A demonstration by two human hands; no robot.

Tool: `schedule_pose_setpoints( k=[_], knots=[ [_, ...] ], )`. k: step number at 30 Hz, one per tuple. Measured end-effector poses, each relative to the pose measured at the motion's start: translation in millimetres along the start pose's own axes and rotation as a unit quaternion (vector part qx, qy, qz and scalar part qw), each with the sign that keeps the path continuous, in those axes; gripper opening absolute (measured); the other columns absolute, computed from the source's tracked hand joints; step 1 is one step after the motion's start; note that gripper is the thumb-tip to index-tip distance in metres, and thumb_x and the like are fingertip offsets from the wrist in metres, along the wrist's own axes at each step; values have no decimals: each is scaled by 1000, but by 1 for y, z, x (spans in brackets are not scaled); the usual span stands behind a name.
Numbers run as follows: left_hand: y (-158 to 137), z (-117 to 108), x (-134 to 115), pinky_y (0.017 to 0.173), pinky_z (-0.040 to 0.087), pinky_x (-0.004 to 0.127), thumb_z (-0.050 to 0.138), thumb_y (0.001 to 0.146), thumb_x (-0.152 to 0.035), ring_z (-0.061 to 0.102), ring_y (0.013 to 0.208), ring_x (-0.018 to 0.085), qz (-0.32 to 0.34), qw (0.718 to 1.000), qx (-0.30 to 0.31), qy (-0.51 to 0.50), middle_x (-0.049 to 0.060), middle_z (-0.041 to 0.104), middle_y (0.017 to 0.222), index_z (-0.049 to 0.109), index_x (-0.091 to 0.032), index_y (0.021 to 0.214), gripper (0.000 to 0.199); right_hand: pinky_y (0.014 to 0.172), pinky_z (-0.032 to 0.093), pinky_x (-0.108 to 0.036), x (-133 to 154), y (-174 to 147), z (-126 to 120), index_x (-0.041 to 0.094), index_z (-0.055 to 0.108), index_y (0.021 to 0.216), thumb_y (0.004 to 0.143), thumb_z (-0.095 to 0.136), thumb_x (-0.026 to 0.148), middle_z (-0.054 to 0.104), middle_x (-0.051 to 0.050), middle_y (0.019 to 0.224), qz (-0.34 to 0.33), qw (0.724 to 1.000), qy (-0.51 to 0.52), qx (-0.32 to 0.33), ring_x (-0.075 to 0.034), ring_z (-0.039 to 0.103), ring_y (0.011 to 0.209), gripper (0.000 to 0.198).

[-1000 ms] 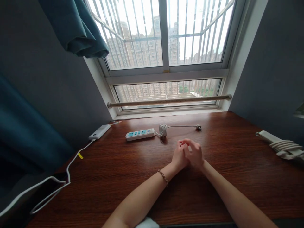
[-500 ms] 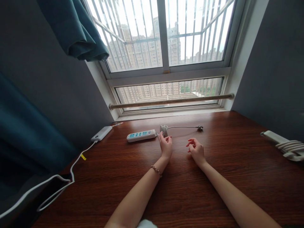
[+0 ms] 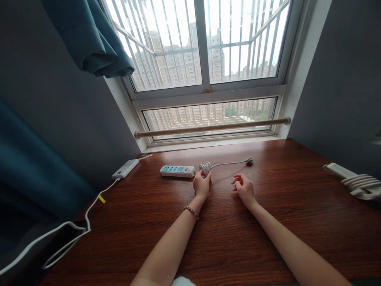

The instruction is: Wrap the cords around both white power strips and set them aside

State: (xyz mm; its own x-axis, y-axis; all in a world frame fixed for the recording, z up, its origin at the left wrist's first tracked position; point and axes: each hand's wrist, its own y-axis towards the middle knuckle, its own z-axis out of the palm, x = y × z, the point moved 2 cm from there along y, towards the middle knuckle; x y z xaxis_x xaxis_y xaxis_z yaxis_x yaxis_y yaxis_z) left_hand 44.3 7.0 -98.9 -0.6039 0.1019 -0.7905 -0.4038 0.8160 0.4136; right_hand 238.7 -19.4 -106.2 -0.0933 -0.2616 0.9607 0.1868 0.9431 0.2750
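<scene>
A white power strip (image 3: 177,171) with blue socket faces lies on the dark red-brown table (image 3: 232,234). From its right end runs a grey-white cord, wound into a coiled bundle (image 3: 205,167). My left hand (image 3: 202,183) has its fingers closed around the near side of that bundle, and the fingertips partly cover it. A loose length of the cord stretches right to a plug (image 3: 249,161). My right hand (image 3: 244,188) hovers over or rests on the table just below the plug, fingers loosely curled and apart, with nothing in them.
At the left edge lies a white power bank (image 3: 125,169) with a white cable (image 3: 93,204) trailing off the table. A second white power strip with its wound cord (image 3: 361,184) is at the far right. Behind are a window and a rail (image 3: 214,128); a blue curtain (image 3: 98,51) hangs left.
My left hand has shifted slightly left and closed on the cord bundle. The power strip has turned a little, and the loose cord slants more. My right hand has barely moved.
</scene>
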Motion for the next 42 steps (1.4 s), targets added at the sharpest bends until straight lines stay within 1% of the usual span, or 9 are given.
schedule_pose_setpoints(
  k=[6,13,16,20,26,33,36,40,42],
  knots=[
    [-2,-6,-4,58,35,27,58,66,-62,56,63,20,-51,997,-4,63,4,55,61,57,-19,61,43,54,57,-23,-20,21,-12,18,53,77,62,55,12,65,-2,72,156,944,279,-80,-15,66,64,16],
    [1,1,1,54,31,22,56,72,-53,45,53,12,3,995,33,-95,-1,50,53,52,-17,55,39,84,54,-42,-22,37,-27,16,52,94,72,51,26,63,-15,97,251,880,403,7,-24,63,98,24],
    [0,1,-2,52,30,22,57,72,-49,43,51,11,18,990,58,-126,-2,47,51,51,-17,53,37,89,51,-43,-18,38,-30,13,49,107,74,51,27,58,-17,111,266,832,485,40,-25,58,108,36],
    [-2,0,-4,51,32,21,57,73,-45,42,50,10,31,985,92,-144,-3,45,49,49,-17,52,36,91,50,-38,-13,41,-34,12,50,109,76,49,23,56,-16,116,231,815,530,40,-21,56,111,35],
    [-3,4,-3,48,35,21,57,73,-45,43,46,9,-4,976,112,-186,-2,48,47,50,-17,53,36,85,54,-33,-13,45,-42,16,57,94,86,46,26,67,-8,99,202,811,549,-5,-15,65,94,17],
    [-2,10,-1,44,36,22,65,66,-41,42,40,8,-106,930,128,-326,-3,47,45,54,-16,54,29,66,57,-29,-12,55,-65,17,59,84,87,46,47,69,-2,81,182,820,531,-111,-15,67,77,32],
    [-2,10,-1,41,36,22,66,64,-41,42,38,8,-149,908,116,-374,-4,48,45,54,-16,54,29,49,53,-19,-8,54,-64,18,61,83,80,58,47,66,2,72,155,858,472,-129,-9,63,57,29],
    [-1,8,-2,43,36,22,63,67,-44,44,41,8,-147,905,104,-385,-2,52,50,57,-15,58,31,26,25,-10,-2,51,-58,18,63,77,63,77,39,44,12,44,74,895,418,-136,1,34,30,29],
    [-2,7,-4,45,35,22,60,70,-45,44,43,8,-113,912,111,-378,-2,52,51,57,-15,60,33,27,28,-9,1,49,-56,18,62,75,56,82,34,49,11,48,59,896,416,-142,1,39,32,31]
  ],
)
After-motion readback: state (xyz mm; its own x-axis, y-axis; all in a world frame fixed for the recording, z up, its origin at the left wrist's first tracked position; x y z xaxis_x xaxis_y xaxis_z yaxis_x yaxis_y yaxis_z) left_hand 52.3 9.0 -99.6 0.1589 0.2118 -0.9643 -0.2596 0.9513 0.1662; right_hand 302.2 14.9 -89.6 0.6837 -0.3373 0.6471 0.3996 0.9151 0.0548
